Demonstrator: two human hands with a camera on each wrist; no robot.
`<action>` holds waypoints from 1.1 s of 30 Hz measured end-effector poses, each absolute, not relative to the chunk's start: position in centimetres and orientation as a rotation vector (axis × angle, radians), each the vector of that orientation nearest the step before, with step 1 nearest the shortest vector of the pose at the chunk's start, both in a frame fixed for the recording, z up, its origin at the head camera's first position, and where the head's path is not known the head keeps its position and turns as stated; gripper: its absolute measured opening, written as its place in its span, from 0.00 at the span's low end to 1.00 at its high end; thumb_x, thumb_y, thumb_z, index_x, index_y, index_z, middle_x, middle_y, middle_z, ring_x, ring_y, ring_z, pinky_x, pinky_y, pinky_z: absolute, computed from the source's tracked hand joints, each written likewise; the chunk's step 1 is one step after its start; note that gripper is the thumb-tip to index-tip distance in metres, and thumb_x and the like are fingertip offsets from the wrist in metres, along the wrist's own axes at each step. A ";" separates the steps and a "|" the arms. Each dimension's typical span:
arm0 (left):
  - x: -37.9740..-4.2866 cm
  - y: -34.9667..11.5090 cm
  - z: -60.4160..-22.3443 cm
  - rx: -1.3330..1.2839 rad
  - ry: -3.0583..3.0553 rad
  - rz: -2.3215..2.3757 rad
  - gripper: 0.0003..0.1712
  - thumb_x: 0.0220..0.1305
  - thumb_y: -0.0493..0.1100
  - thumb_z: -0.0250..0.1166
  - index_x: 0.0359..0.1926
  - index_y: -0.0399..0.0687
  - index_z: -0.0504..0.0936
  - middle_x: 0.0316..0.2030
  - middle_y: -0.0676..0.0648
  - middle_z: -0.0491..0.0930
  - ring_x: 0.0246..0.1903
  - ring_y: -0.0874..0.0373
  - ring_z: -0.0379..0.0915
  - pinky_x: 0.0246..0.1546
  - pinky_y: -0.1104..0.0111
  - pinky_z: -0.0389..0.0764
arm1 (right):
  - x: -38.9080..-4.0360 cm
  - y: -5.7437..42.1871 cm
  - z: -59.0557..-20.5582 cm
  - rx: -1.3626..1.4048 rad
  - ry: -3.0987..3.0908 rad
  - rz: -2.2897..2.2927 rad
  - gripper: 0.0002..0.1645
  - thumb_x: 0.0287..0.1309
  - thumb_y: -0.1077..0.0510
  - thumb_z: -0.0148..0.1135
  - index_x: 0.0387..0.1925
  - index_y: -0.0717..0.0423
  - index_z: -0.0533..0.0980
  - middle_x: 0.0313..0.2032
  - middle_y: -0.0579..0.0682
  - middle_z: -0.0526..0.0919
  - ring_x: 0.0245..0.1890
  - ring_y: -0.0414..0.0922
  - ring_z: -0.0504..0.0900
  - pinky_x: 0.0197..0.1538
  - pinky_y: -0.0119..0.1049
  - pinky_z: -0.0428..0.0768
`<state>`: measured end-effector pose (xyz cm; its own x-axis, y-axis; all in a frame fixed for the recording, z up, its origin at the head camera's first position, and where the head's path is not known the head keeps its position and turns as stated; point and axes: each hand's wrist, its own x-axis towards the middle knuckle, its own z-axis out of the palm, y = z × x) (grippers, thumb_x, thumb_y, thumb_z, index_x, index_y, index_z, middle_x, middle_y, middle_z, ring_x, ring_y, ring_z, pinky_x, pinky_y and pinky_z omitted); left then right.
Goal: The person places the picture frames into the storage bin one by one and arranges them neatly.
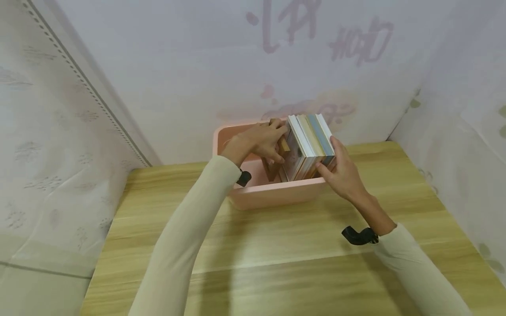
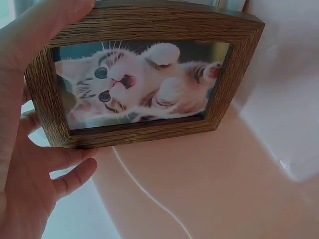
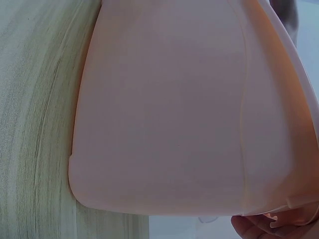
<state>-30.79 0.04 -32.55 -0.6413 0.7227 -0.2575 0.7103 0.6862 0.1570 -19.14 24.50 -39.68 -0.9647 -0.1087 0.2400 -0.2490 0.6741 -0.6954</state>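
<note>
My left hand point(image 1: 262, 139) grips a brown wooden picture frame point(image 2: 149, 27) by its end, inside a pink plastic bin point(image 1: 276, 193). Behind the frame's glazing is a photo of a kitten point(image 2: 124, 84), turned sideways in the left wrist view. Right beside the frame stands a row of several books point(image 1: 314, 131) with white, cream and blue covers, leaning in the bin's right half. My right hand point(image 1: 341, 173) holds this row at its right end, thumb at the near side and fingers along the far side. In the right wrist view, only some fingertips point(image 3: 254, 226) show, by the bin's rim.
The bin stands on a wood-grain table point(image 1: 276, 263), close to the back wall point(image 1: 189, 87), which carries faint lettering. Pale patterned sheets hang at the left point(image 1: 47, 131) and right point(image 1: 462, 131). A black wrist mount point(image 1: 357, 235) sticks out from my right wrist.
</note>
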 end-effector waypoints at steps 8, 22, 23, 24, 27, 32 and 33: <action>-31.2 0.1 -33.4 1.107 2.585 0.071 0.50 0.54 0.68 0.69 0.69 0.48 0.61 0.67 0.45 0.56 0.57 0.49 0.65 0.60 0.58 0.72 | -19.3 24.4 -39.8 0.310 -2.688 1.158 0.50 0.65 0.49 0.58 0.79 0.53 0.43 0.77 0.59 0.50 0.69 0.64 0.61 0.56 0.66 0.69; -31.1 0.9 -33.0 1.119 2.509 -0.003 0.47 0.54 0.61 0.72 0.68 0.44 0.65 0.63 0.45 0.62 0.52 0.52 0.66 0.58 0.59 0.73 | -19.1 24.1 -39.5 0.277 -2.698 1.179 0.50 0.66 0.48 0.56 0.79 0.51 0.42 0.77 0.57 0.50 0.58 0.64 0.71 0.49 0.61 0.74; -31.0 0.9 -33.0 1.120 2.497 -0.009 0.46 0.55 0.61 0.71 0.67 0.44 0.66 0.63 0.45 0.63 0.52 0.52 0.67 0.58 0.60 0.73 | -19.0 24.1 -39.5 0.273 -2.701 1.172 0.49 0.66 0.48 0.56 0.79 0.52 0.42 0.77 0.58 0.50 0.53 0.63 0.74 0.44 0.58 0.75; -30.8 1.0 -33.0 1.116 2.485 -0.009 0.44 0.55 0.60 0.71 0.66 0.43 0.67 0.62 0.45 0.64 0.52 0.52 0.66 0.58 0.60 0.72 | -18.9 24.1 -39.5 0.268 -2.707 1.164 0.49 0.66 0.48 0.56 0.79 0.52 0.42 0.76 0.59 0.51 0.48 0.62 0.75 0.42 0.56 0.75; -30.6 1.1 -33.0 1.104 2.461 -0.008 0.40 0.56 0.59 0.71 0.63 0.43 0.69 0.60 0.45 0.66 0.53 0.52 0.67 0.59 0.61 0.72 | -18.8 24.1 -39.5 0.273 -2.706 1.143 0.49 0.66 0.49 0.56 0.79 0.53 0.43 0.76 0.60 0.53 0.38 0.57 0.76 0.37 0.50 0.75; -30.5 0.9 -32.9 1.090 2.449 0.026 0.34 0.58 0.57 0.71 0.58 0.44 0.72 0.61 0.45 0.66 0.59 0.50 0.62 0.65 0.58 0.66 | -18.9 24.0 -39.3 0.314 -2.686 1.129 0.49 0.66 0.50 0.56 0.79 0.54 0.44 0.75 0.61 0.53 0.36 0.56 0.76 0.35 0.49 0.75; -30.5 0.8 -32.8 1.092 2.444 0.055 0.32 0.59 0.56 0.71 0.57 0.45 0.73 0.61 0.45 0.66 0.60 0.50 0.62 0.64 0.59 0.66 | -19.0 23.9 -39.3 0.318 -2.683 1.134 0.49 0.66 0.50 0.56 0.79 0.55 0.44 0.75 0.61 0.53 0.39 0.57 0.76 0.36 0.50 0.75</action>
